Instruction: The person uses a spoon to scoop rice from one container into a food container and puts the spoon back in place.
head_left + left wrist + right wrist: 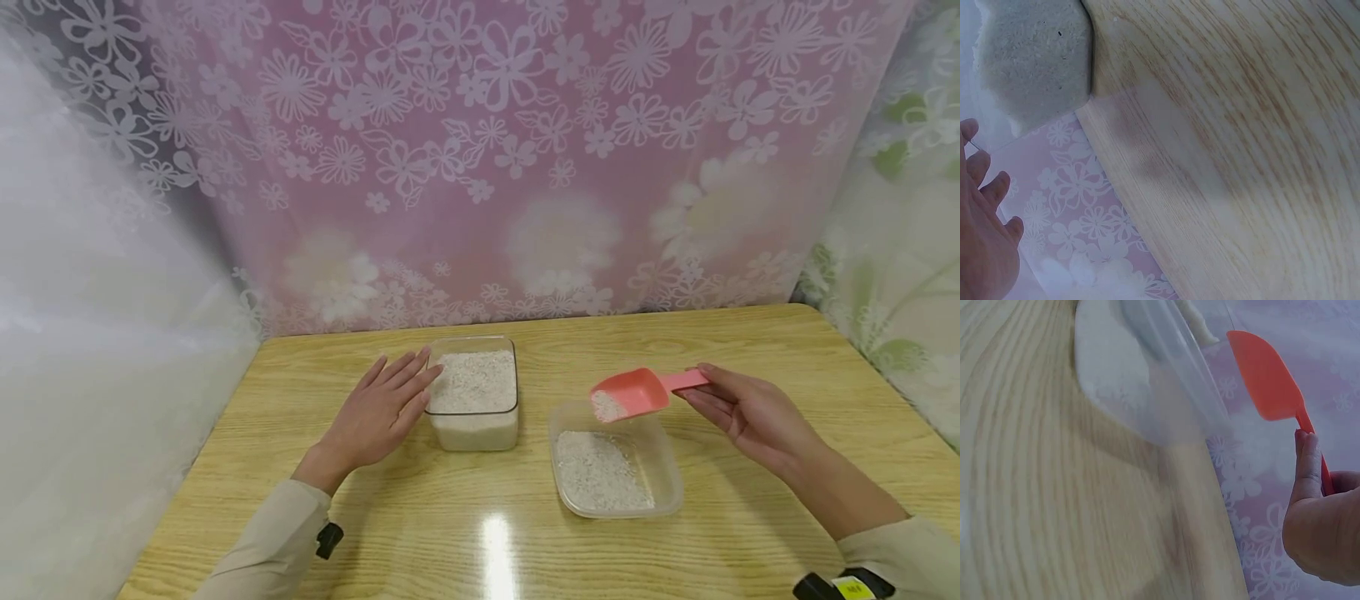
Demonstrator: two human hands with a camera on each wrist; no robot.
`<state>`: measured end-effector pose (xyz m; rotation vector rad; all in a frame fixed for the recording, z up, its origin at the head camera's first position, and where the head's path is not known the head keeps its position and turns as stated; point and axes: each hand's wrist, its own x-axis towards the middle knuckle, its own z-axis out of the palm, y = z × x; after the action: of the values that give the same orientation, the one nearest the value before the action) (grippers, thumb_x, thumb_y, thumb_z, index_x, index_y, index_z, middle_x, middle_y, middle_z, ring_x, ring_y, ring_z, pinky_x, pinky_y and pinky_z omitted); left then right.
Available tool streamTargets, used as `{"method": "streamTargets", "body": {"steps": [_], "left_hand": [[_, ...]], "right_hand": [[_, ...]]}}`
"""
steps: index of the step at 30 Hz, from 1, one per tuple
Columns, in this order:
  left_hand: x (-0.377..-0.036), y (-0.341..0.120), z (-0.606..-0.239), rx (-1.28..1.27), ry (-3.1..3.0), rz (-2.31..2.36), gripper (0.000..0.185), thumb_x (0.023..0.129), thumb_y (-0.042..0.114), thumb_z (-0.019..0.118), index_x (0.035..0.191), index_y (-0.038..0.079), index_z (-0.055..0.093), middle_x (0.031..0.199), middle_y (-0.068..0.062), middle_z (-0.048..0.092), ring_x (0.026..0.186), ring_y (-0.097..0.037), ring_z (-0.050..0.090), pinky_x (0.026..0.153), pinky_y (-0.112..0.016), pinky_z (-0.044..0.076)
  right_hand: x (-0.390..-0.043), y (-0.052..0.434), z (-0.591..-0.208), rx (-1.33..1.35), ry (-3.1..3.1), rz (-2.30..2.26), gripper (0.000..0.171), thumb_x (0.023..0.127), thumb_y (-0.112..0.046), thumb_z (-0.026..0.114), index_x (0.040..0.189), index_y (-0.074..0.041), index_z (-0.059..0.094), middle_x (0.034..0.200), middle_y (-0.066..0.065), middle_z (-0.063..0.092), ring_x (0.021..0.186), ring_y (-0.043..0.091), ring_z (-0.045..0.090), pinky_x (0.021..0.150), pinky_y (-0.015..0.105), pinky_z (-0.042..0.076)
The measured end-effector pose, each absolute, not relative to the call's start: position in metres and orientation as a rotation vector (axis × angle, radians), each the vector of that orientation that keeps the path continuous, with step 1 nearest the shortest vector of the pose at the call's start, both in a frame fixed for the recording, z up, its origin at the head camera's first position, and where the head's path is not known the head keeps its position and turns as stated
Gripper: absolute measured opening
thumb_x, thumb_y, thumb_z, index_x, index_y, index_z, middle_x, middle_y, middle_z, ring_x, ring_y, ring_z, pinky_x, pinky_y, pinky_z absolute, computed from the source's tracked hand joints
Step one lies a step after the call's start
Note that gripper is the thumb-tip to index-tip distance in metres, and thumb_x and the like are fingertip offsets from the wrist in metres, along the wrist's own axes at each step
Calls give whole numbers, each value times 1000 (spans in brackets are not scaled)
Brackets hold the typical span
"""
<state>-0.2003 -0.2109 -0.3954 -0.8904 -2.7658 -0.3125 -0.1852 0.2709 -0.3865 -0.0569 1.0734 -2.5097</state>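
Observation:
In the head view my right hand grips the handle of a pink-red scoop. A little white flaky grain lies at the scoop's front end. Below the scoop stands a translucent plastic container with a shallow layer of the same grain. My left hand rests with straight fingers against the left side of a clear, dark-rimmed container, which is nearly full of grain. The right wrist view shows my fingers and thumb pinching the scoop handle, with the scoop's underside towards the camera.
Both containers stand on a wood-grain table. Behind its far edge hangs a pink flowered curtain. A whitish sheet hangs at the left, and a leaf-patterned one at the right.

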Motion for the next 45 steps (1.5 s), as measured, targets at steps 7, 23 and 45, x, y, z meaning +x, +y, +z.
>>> {"method": "streamTargets", "body": {"steps": [7, 23, 45], "left_hand": [[-200, -212, -396, -892, -2756, -324, 49, 106, 42, 25, 150, 23, 36, 156, -1, 24, 142, -21, 20, 115, -45, 8], [-200, -211, -397, -890, -2762, -317, 49, 106, 42, 24, 150, 25, 34, 157, 1, 21, 143, -19, 19, 116, -45, 7], [-200, -211, -397, -886, -2772, -312, 49, 106, 42, 23, 150, 24, 34, 157, 2, 19, 143, -18, 17, 115, -47, 10]], "right_hand": [[-179, 286, -393, -76, 1122, -2506, 32, 104, -6, 39, 110, 2, 69, 105, 19, 68, 97, 25, 67, 88, 31, 50], [-174, 292, -389, -56, 1326, -2496, 28, 102, -6, 45, 106, 1, 71, 101, 19, 69, 93, 24, 68, 84, 31, 52], [-173, 288, -372, -55, 1595, -2443, 21, 99, -9, 53, 101, -4, 74, 95, 17, 71, 86, 23, 70, 78, 31, 54]]}}
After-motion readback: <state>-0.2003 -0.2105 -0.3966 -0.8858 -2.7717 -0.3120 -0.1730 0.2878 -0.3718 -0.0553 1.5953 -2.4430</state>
